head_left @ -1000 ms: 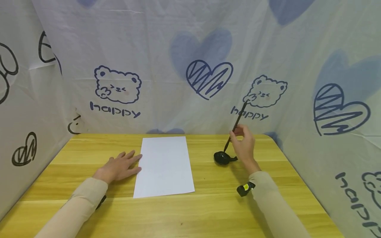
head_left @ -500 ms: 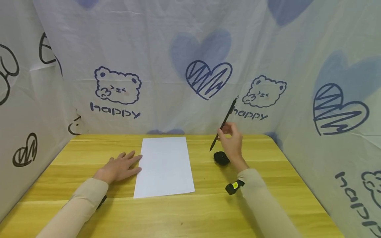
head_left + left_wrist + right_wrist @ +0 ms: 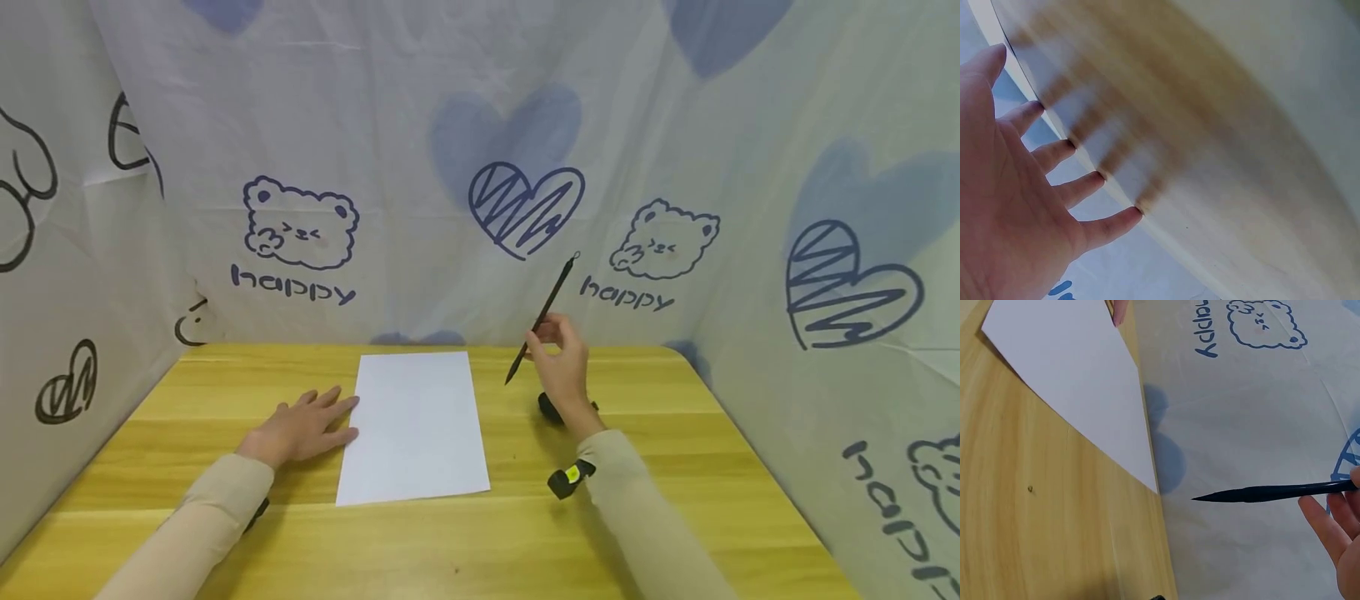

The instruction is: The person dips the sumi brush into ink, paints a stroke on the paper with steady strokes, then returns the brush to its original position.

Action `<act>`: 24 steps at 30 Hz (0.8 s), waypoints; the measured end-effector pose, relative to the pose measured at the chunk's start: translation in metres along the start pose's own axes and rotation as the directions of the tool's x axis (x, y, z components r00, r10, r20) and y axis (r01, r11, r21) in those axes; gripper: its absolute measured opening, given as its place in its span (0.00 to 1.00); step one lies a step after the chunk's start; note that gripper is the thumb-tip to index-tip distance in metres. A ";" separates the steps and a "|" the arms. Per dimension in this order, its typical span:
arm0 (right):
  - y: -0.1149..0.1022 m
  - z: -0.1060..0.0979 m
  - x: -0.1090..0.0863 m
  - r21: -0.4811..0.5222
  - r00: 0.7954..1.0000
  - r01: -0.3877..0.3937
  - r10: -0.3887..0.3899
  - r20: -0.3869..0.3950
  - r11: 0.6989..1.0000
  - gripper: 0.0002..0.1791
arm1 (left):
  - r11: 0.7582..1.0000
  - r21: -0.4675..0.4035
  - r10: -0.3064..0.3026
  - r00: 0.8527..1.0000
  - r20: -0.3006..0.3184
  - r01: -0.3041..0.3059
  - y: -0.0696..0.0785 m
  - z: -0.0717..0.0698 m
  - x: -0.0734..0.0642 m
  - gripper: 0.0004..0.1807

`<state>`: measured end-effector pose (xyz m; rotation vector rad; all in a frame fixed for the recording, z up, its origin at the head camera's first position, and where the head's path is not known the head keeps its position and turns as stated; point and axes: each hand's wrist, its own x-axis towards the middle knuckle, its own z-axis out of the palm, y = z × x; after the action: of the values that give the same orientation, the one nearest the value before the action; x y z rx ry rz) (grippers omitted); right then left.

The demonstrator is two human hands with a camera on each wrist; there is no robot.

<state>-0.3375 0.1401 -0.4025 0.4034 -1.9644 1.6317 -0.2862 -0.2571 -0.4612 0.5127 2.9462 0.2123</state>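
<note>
My right hand [image 3: 558, 362] pinches a dark calligraphy brush [image 3: 542, 317] by its handle, to the right of the paper. The brush slants, its pointed black tip [image 3: 1210, 497] lowest and a small loop at its upper end. A plain white sheet of paper [image 3: 412, 429] lies on the table. At its left edge rests my left hand [image 3: 300, 429], fingers spread and fingertips on the paper's border. In the left wrist view the spread fingers [image 3: 1110, 226] touch the surface with their tips. Behind the right wrist sits a small black ink dish [image 3: 551, 408], partly hidden.
The yellow wood-grain table [image 3: 420, 550] ends at a white cloth backdrop [image 3: 420, 208] printed with hearts and bears. Similar cloth hangs along the left and right sides. A black camera [image 3: 572, 479] is strapped to the right wrist.
My right hand has carried the brush from the black dish leftward, toward the paper's right edge; its tip has left the dish. The left hand has stayed in place on the paper's edge.
</note>
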 end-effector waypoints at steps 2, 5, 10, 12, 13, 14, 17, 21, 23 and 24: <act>-0.005 0.004 -0.002 0.014 1.000 -0.002 0.002 0.017 1.000 0.14 | 1.000 -0.007 -0.004 1.000 -0.001 0.004 0.000 0.001 -0.001 0.41; -0.005 0.009 -0.003 0.026 0.999 0.004 -0.005 0.037 1.000 0.13 | 1.000 -0.012 -0.007 1.000 -0.004 0.007 0.001 0.001 -0.001 0.40; 0.002 0.019 -0.003 0.034 0.998 0.017 -0.019 0.053 0.999 0.13 | 1.000 -0.009 -0.007 1.000 -0.006 0.007 0.001 0.001 -0.001 0.40; 0.001 0.023 -0.003 0.034 0.998 0.012 -0.014 0.060 0.999 0.13 | 1.000 -0.003 -0.004 1.000 -0.005 0.004 0.001 0.000 -0.001 0.40; 0.001 0.025 -0.002 0.033 0.998 0.004 -0.006 0.063 0.999 0.13 | 1.000 -0.004 -0.004 1.000 -0.003 0.004 0.000 0.000 -0.002 0.40; 0.001 0.027 -0.002 0.031 0.998 -0.004 0.002 0.065 1.000 0.14 | 1.000 -0.006 -0.005 1.000 -0.003 0.004 0.000 0.000 -0.002 0.40; 0.000 0.034 -0.002 0.032 0.997 -0.031 0.028 0.077 0.999 0.15 | 1.000 -0.008 -0.002 1.000 -0.001 0.002 -0.001 -0.001 -0.002 0.40; -0.002 0.044 0.000 0.031 0.994 -0.043 0.039 0.104 0.999 0.15 | 1.000 -0.007 0.002 1.000 -0.003 -0.002 -0.001 -0.002 -0.001 0.40; -0.002 0.050 0.000 0.039 0.993 -0.039 0.034 0.115 0.999 0.15 | 1.000 -0.004 0.005 1.000 -0.003 -0.005 -0.002 -0.001 -0.001 0.40; -0.002 0.053 0.000 0.043 0.992 -0.035 0.030 0.119 0.998 0.14 | 1.000 -0.004 0.006 1.000 -0.003 -0.006 -0.002 -0.001 0.000 0.40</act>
<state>-0.3478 0.0886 -0.4066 0.4984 -2.0330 1.7109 -0.2866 -0.2591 -0.4605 0.5220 2.9465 0.2199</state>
